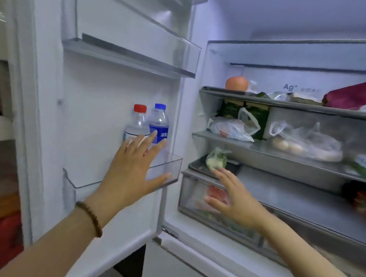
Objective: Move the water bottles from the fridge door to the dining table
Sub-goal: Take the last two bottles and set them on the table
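Note:
Two clear water bottles stand upright side by side in the lower clear bin of the open fridge door. One has a red cap, the other a blue cap and blue label. My left hand, with a bead bracelet on the wrist, is spread open just in front of the bottles, its fingertips overlapping their lower parts. My right hand is open with fingers apart, lower right of the bin, in front of the fridge's drawer. Neither hand holds anything.
An empty clear door bin sits above the bottles. The fridge interior on the right has shelves with an orange-red fruit, plastic bags of food, a purple item and a bottom drawer. A wooden surface lies at the far left.

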`<state>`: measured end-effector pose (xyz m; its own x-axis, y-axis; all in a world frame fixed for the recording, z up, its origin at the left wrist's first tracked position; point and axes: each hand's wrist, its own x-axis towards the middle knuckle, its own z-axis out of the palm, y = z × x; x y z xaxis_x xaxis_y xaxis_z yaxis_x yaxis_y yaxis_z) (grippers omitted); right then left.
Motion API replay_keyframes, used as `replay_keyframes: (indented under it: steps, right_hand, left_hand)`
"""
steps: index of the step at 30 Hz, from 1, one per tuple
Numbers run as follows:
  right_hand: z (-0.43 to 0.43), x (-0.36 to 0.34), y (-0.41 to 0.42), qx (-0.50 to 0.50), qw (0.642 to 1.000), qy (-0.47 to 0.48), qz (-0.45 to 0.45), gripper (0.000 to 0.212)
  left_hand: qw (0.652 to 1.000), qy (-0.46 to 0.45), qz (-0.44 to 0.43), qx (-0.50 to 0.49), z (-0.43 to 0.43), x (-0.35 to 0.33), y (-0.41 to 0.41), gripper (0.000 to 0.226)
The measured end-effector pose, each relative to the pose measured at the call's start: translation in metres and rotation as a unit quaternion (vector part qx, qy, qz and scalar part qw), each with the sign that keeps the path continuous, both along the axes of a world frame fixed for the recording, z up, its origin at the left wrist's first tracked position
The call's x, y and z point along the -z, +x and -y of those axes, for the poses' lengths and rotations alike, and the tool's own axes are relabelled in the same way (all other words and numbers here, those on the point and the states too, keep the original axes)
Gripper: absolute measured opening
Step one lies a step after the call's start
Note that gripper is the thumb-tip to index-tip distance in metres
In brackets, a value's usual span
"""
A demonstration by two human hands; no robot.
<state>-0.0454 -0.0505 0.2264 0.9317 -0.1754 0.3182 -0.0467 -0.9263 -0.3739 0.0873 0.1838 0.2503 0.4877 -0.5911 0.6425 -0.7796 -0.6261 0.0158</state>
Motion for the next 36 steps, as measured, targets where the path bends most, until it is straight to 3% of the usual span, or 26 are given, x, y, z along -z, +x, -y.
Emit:
replay_keyframes:
  steps: [5,9,22,26,28,31,36]
  right_hand:
    - [-0.002,-0.027,0.066,-0.097,0.993,-0.05,0.032,0.081]
    - [-0.007,-0.039,0.113,-0.136,0.987,-0.064,0.053,0.079]
    - [-0.001,-0.095,0.222,-0.265,0.948,-0.025,0.172,0.078]
    - [0.01,-0.097,0.235,-0.287,0.936,-0.025,0.201,0.072]
    - [0.015,-0.093,0.238,-0.325,0.925,0.018,0.194,0.073]
    - [0.018,-0.088,0.236,-0.415,0.89,0.136,0.133,0.071]
    - [0.016,-0.073,0.242,-0.51,0.825,0.212,0.116,0.087]
  left_hand:
    - [0.984,0.036,-0.001,-0.172,-0.016,-0.02,0.023,0.096]
    - [0.972,0.036,-0.012,-0.231,-0.012,-0.028,0.041,0.096]
    - [0.96,-0.007,0.024,-0.279,0.025,-0.058,0.078,0.086]
    - [0.967,-0.078,0.0,-0.244,0.042,-0.059,0.074,0.077]
    - [0.967,-0.131,-0.049,-0.214,0.048,-0.056,0.071,0.075]
    - [0.953,-0.213,-0.141,-0.166,0.055,-0.05,0.066,0.082]
    - [0.942,-0.244,-0.16,-0.165,0.058,-0.042,0.054,0.094]
